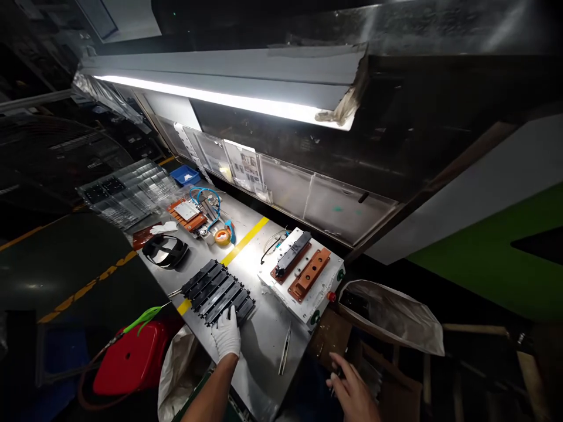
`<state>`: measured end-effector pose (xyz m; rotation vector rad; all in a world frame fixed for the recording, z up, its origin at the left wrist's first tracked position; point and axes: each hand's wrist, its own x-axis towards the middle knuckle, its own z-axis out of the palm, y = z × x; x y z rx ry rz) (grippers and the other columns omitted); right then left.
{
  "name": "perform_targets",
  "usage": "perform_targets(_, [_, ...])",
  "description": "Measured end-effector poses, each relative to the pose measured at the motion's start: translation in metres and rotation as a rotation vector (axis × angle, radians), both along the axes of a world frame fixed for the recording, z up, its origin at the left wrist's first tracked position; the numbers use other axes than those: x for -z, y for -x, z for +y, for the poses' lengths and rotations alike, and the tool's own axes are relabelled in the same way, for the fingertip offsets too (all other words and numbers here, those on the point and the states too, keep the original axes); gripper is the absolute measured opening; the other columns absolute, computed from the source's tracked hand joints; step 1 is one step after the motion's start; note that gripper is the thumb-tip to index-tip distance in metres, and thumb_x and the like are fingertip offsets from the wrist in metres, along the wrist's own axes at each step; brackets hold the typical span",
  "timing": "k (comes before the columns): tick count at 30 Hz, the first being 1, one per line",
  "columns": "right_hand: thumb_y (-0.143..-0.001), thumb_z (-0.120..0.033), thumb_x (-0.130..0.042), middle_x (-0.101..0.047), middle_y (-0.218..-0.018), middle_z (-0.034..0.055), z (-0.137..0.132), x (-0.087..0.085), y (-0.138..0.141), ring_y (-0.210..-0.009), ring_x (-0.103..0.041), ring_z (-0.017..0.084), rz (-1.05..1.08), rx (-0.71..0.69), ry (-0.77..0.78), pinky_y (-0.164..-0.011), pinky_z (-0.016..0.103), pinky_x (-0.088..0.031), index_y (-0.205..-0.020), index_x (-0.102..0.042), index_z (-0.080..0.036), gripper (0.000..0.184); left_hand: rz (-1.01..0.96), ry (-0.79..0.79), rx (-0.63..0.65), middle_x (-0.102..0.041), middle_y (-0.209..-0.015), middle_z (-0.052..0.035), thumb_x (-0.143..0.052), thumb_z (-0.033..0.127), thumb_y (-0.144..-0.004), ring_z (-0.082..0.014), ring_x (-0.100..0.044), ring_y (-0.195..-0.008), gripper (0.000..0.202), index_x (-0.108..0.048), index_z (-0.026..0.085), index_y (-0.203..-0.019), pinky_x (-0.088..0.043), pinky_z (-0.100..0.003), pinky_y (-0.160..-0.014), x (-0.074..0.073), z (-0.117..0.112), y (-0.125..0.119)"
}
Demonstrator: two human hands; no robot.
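My left hand (pixel 227 335), in a white glove, reaches onto the near end of a row of black plastic strips (pixel 213 289) on the metal bench. Its fingers curl over one of the last strips, and the fingertips are partly lost among the dark parts. Bare and low at the right, my right hand (pixel 352 388) is beyond the bench edge, over a cardboard box (pixel 332 337). Its thumb and index finger are apart; whether the dark patch between them is an object, I cannot tell. A utility knife (pixel 285 351) lies on the bench between my hands.
A white fixture (pixel 285 287) carries two orange-brown nests, one with a black strip (pixel 294 254) on it. Farther left are a tape roll (pixel 222 237), another orange fixture (pixel 188 215) and a black visor-like item (pixel 166 252). A red stool (pixel 127 357) and lined bins flank the bench.
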<state>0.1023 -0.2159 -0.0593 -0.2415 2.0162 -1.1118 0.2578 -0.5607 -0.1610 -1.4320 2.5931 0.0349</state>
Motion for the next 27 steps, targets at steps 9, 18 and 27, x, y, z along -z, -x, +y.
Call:
perform_targets(9, [-0.091, -0.048, -0.041, -0.055, -0.139, 0.0167, -0.058, 0.015, 0.074, -0.097, -0.072, 0.022, 0.118, -0.005, -0.044, -0.086, 0.032, -0.055, -0.147, -0.047, -0.014, 0.065, -0.141, 0.211, 0.094, -0.04, -0.162, -0.0123, -0.038, 0.021, -0.094, -0.031, -0.033, -0.148, 0.057, -0.039, 0.016, -0.151, -0.04, -0.057, -0.109, 0.033, -0.006, 0.012])
perform_targets(18, [-0.085, -0.019, -0.047, -0.064, -0.126, 0.0152, -0.132, 0.013, 0.147, -0.122, -0.061, 0.027, 0.393, 0.033, -0.179, -0.108, 0.036, -0.042, -0.139, -0.057, -0.016, 0.054, -0.22, 0.271, 0.094, -0.041, -0.161, -0.0126, -0.041, 0.026, -0.091, -0.0296, -0.033, -0.147, 0.06, -0.041, 0.016, -0.15, -0.038, -0.058, -0.106, 0.029, -0.003, 0.025])
perform_targets(27, [-0.095, -0.034, -0.035, -0.064, -0.068, 0.0023, -0.067, 0.007, 0.065, -0.056, -0.065, 0.017, 0.178, 0.29, -0.169, -0.049, 0.023, -0.046, -0.09, -0.047, -0.022, 0.018, -0.063, 0.162, 0.15, -0.047, -0.157, -0.0152, -0.035, 0.037, -0.095, -0.0255, -0.046, -0.142, 0.056, -0.051, 0.015, -0.144, -0.041, -0.042, -0.11, -0.009, 0.032, 0.036])
